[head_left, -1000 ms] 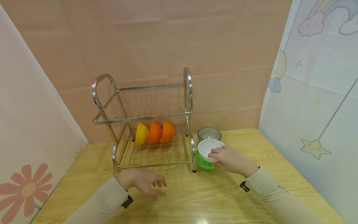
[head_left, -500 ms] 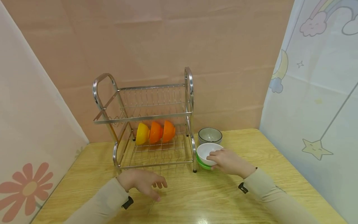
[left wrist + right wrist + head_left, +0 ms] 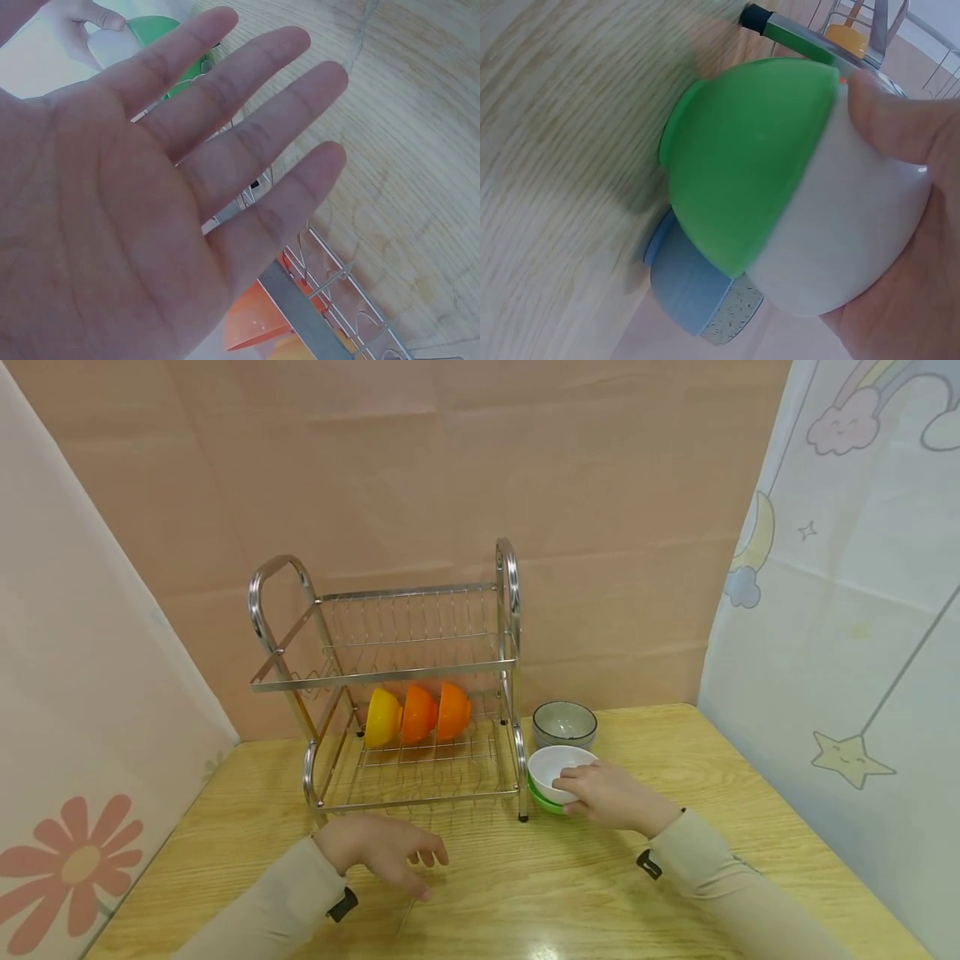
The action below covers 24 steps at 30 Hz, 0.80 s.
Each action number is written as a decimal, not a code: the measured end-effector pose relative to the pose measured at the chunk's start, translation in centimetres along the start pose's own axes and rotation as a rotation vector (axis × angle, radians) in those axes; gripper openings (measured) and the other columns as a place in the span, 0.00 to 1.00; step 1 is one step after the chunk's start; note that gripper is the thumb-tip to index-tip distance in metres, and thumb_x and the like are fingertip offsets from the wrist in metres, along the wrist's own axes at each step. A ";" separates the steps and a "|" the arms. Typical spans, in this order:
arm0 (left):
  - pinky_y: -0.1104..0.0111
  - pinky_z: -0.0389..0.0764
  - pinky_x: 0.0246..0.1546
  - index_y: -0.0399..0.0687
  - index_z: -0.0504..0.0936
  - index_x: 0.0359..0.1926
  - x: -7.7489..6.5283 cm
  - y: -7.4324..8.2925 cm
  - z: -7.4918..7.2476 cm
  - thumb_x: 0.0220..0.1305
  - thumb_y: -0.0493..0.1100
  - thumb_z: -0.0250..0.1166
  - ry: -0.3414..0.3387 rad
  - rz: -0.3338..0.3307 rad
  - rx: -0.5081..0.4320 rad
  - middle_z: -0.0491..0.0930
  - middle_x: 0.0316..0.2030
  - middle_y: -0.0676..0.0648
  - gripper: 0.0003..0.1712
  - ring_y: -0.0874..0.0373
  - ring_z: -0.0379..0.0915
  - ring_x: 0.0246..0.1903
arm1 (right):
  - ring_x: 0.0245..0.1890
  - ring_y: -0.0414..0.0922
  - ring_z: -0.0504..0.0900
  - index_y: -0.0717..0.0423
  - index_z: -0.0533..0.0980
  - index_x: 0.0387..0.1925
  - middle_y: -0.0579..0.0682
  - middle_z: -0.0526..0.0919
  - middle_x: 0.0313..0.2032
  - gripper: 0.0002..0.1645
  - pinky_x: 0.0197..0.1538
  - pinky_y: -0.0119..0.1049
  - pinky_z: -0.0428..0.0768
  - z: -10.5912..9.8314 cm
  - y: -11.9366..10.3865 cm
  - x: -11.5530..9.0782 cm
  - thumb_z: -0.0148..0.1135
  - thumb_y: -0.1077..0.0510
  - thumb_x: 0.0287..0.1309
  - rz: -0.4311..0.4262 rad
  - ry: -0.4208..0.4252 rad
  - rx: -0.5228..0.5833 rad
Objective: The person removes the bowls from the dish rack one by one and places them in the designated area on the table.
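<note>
My right hand (image 3: 618,793) pinches the near right rim of a white bowl (image 3: 546,766), fingers inside and thumb outside. That bowl sits nested in a green bowl (image 3: 746,150), which stands upright on the table beside the rack's right front leg. In the right wrist view the white wall (image 3: 847,217) rises well above the green rim. My left hand (image 3: 381,850) hovers before the rack with nothing in it; its fingers are spread and fairly straight in the left wrist view.
A two-tier metal dish rack (image 3: 390,677) stands left of the bowls. On its lower tier a yellow bowl (image 3: 381,718) and two orange bowls (image 3: 453,713) stand on edge in a row. A grey bowl (image 3: 564,723) with a dark rim is behind the white one.
My right hand has lowered the white bowl into the green one, moving down and slightly left. Since half a second ago there is hardly any motion. The left hand has stayed put.
</note>
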State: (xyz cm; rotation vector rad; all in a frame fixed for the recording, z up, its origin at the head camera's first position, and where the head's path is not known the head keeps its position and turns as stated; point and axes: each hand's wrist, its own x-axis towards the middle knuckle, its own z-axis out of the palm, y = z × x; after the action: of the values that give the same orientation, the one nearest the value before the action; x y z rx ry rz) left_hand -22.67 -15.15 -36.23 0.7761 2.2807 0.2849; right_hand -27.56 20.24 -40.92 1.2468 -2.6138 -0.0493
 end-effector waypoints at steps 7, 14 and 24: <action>0.60 0.76 0.53 0.65 0.75 0.57 0.0 0.0 0.0 0.61 0.54 0.66 -0.005 -0.002 0.006 0.77 0.54 0.58 0.22 0.58 0.74 0.55 | 0.46 0.51 0.82 0.54 0.79 0.50 0.52 0.84 0.46 0.19 0.51 0.52 0.78 0.1 -0.1 0.0 0.63 0.49 0.60 0.042 -0.039 0.037; 0.60 0.76 0.53 0.64 0.75 0.57 -0.1 0.1 0.0 0.62 0.53 0.66 -0.011 -0.011 0.006 0.77 0.54 0.58 0.22 0.58 0.74 0.55 | 0.49 0.51 0.82 0.54 0.79 0.50 0.53 0.84 0.48 0.18 0.52 0.53 0.78 0.3 -0.1 0.5 0.62 0.50 0.61 0.038 -0.071 0.046; 0.59 0.76 0.54 0.65 0.75 0.56 -0.2 0.2 -0.1 0.62 0.54 0.66 -0.014 -0.031 0.014 0.77 0.54 0.57 0.21 0.57 0.73 0.55 | 0.48 0.50 0.82 0.54 0.79 0.50 0.51 0.84 0.46 0.18 0.50 0.52 0.79 0.4 0.0 0.9 0.63 0.52 0.61 0.032 -0.100 0.066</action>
State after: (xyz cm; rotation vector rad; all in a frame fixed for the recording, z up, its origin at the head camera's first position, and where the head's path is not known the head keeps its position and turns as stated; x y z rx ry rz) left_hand -22.53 -15.07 -35.94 0.7473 2.2818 0.2487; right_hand -28.17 19.51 -41.17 1.2543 -2.7414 -0.0209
